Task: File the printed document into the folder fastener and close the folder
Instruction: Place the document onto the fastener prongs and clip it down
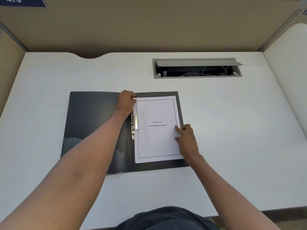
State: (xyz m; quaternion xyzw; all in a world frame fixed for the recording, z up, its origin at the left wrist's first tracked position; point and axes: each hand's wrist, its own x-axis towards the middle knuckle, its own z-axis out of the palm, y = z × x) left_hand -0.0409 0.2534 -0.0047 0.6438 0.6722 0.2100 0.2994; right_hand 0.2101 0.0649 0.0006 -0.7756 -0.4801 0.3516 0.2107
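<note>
A dark folder [93, 117] lies open flat on the white desk. On its right half rests the printed document [157, 143], a white stack with a title page reading "Chapter 6 Learning Experience". The metal fastener [133, 125] sits along the spine at the paper's left edge. My left hand [125, 102] pinches the document's top left corner. My right hand [186, 138] grips the paper's right edge, thumb on top of the page.
An open cable tray [196, 68] with wires is sunk into the desk [49, 77] behind the folder, to the right. Beige partition walls [149, 25] enclose the desk at the back and sides. The desk's front edge is close to my body.
</note>
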